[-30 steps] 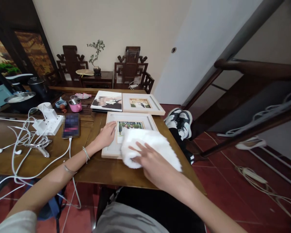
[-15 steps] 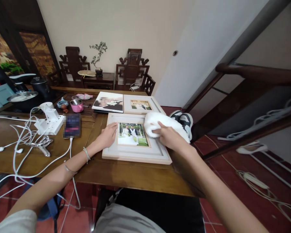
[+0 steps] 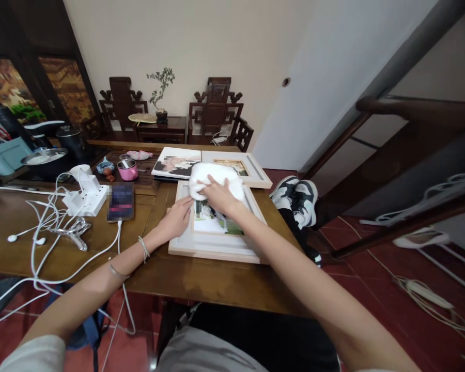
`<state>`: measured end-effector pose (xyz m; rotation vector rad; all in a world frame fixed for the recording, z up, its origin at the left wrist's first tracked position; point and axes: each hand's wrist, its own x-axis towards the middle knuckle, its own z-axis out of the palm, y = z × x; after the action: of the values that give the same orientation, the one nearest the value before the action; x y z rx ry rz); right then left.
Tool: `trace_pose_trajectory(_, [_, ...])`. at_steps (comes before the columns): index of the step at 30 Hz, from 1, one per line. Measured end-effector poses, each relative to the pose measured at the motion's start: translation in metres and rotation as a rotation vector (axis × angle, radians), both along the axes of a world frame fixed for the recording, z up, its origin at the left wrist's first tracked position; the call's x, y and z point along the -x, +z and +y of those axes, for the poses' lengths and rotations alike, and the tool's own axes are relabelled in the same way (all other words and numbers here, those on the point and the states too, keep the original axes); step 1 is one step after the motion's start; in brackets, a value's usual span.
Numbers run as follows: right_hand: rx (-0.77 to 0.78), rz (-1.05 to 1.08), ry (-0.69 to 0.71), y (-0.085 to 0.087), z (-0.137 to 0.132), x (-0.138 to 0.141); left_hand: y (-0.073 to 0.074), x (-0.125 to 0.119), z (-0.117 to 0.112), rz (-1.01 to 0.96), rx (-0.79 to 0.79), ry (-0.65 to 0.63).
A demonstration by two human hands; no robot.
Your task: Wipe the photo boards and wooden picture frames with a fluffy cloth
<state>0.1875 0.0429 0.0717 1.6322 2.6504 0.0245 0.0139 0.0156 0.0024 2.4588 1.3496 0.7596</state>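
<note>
A framed photo point(image 3: 217, 251) with a pale wood rim lies flat on the wooden table. My left hand point(image 3: 175, 219) rests on its left side, fingers stretched over the rim. On the frame's upper part, my right hand point(image 3: 219, 195) grips a bunched white towel point(image 3: 232, 178), its fingers partly spread over the cloth. The towel and my right hand hide the top of the photo. Just behind lie a second picture frame point(image 3: 261, 175) and a white photo panel point(image 3: 170, 155).
Left of the frame are a phone point(image 3: 121, 202) on a charging cable, a white power strip point(image 3: 95, 199) with tangled cords, and a pink cup point(image 3: 127, 169). Past the table's right edge, a person's sneakers point(image 3: 306, 199) show. Wooden chairs point(image 3: 217, 111) stand behind.
My right hand has carried the towel left and away from me, from the frame's right side to its upper part. My left hand stays on the left rim. The sneakers have shifted.
</note>
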Motion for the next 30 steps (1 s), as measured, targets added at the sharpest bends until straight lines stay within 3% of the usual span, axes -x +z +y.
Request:
trace_pose_trajectory(5, [0.017, -0.047, -0.175, 0.006, -0.007, -0.074, -0.001, -0.001, -0.002, -0.01, 0.016, 0.018])
trace_pose_trajectory(8, [0.022, -0.069, -0.232, 0.007, -0.025, -0.103, 0.001, -0.001, -0.003, -0.018, 0.017, 0.028])
trace_pose_trajectory(12, [0.076, -0.117, -0.189, 0.015, -0.075, -0.104, 0.001, -0.002, -0.002, -0.023, 0.019, 0.026])
trace_pose_trajectory(16, [0.25, -0.157, -0.1, 0.038, -0.138, -0.092, 0.0, -0.002, -0.001, -0.022, 0.017, 0.029])
trace_pose_trajectory(19, [0.301, -0.135, -0.078, 0.045, -0.156, -0.093, 0.001, -0.001, -0.001, -0.003, 0.018, 0.016])
trace_pose_trajectory(22, [0.236, -0.068, -0.1, 0.031, -0.132, -0.099, 0.002, -0.001, 0.0, 0.011, 0.011, -0.003])
trace_pose_trajectory(26, [0.057, -0.004, -0.172, 0.003, -0.064, -0.106, 0.003, 0.0, 0.001, 0.023, -0.018, -0.024])
trace_pose_trajectory(30, [0.005, 0.017, -0.211, -0.008, -0.025, -0.106, 0.004, 0.0, 0.0, 0.022, -0.017, -0.018])
